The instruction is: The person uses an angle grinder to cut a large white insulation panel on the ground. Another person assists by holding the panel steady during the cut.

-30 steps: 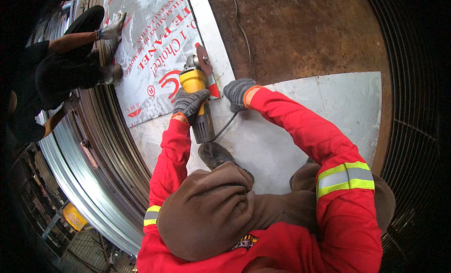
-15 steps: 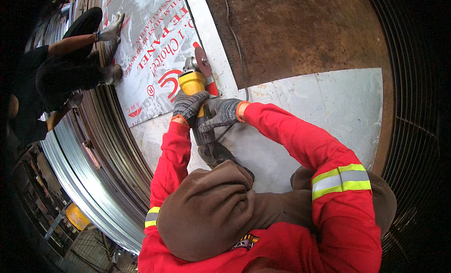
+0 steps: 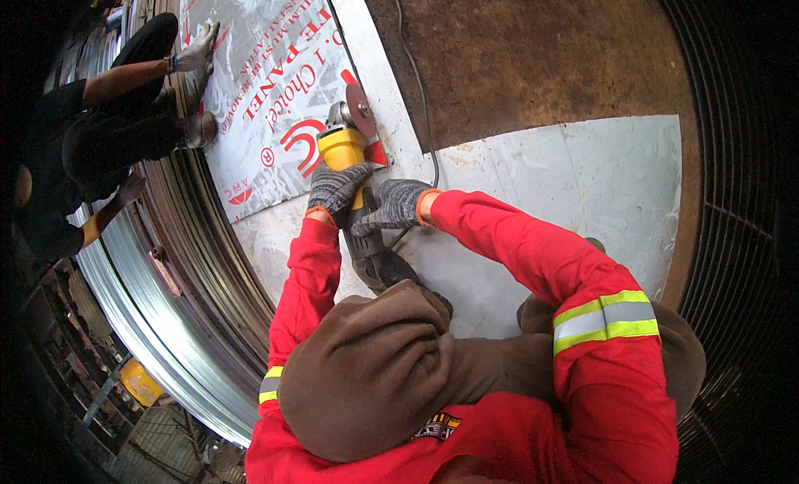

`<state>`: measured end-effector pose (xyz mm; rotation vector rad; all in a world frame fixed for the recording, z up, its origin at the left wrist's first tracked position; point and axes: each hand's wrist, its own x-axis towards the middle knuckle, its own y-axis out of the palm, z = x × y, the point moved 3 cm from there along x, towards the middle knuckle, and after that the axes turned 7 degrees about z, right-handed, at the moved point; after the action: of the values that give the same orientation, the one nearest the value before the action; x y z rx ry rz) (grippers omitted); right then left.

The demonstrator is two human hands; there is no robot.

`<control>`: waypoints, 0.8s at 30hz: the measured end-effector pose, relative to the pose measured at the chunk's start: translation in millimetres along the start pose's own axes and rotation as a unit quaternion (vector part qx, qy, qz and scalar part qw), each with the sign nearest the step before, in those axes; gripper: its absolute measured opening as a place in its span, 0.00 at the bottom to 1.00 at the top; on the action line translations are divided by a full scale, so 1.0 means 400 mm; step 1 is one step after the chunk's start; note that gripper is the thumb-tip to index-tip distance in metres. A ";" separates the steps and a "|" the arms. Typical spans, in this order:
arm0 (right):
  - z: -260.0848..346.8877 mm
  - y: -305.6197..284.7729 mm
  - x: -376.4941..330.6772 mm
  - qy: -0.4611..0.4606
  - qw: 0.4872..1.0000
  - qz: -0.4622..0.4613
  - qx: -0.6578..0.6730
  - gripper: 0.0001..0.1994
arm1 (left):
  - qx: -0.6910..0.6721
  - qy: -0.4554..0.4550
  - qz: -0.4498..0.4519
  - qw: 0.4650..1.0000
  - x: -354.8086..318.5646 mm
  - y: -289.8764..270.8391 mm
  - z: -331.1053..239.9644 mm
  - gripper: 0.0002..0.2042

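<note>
A yellow and black angle grinder (image 3: 342,148) lies between my two hands, its reddish-brown disc (image 3: 359,110) at the far end. My left hand (image 3: 337,190), in a grey knit glove, is wrapped round the yellow body just behind the head. My right hand (image 3: 391,207), gloved alike, grips the dark handle part nearer to me. Under the disc is the right edge of a film-covered panel (image 3: 258,76) with red print. Whether the disc touches the panel cannot be made out. My shoe (image 3: 387,268) is close behind the grinder's rear end.
A bare pale metal sheet (image 3: 574,168) extends to the right over a rusty brown plate (image 3: 533,55). The grinder's cord (image 3: 414,55) runs away up the sheet. At left, a co-worker's gloved hand (image 3: 198,51) rests on the panel, beside stacked long metal profiles (image 3: 150,292).
The grinder and my hands stay nearly in place. The co-worker's lower hand has moved away from the panel's side. The cord has shifted slightly.
</note>
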<state>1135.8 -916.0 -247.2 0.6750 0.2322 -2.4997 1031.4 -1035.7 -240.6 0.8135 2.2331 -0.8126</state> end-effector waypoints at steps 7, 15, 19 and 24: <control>-0.029 0.025 0.012 0.036 0.999 -0.001 -0.012 0.51 | -0.002 0.012 -0.001 1.000 -0.016 0.024 -0.010 0.15; -0.028 0.033 0.008 0.049 0.999 0.007 -0.014 0.50 | 0.025 -0.013 -0.013 1.000 -0.032 0.023 -0.019 0.16; -0.025 0.031 0.002 0.048 0.999 0.016 -0.014 0.50 | 0.019 -0.006 -0.010 1.000 -0.028 0.023 -0.011 0.16; -0.031 0.041 0.000 0.052 0.999 0.005 -0.014 0.51 | 0.016 0.004 -0.007 1.000 -0.018 0.019 0.014 0.17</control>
<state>1149.9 -926.3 -258.4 0.7928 0.3018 -2.4508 1043.1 -1037.6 -241.3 0.8185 2.2404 -0.8563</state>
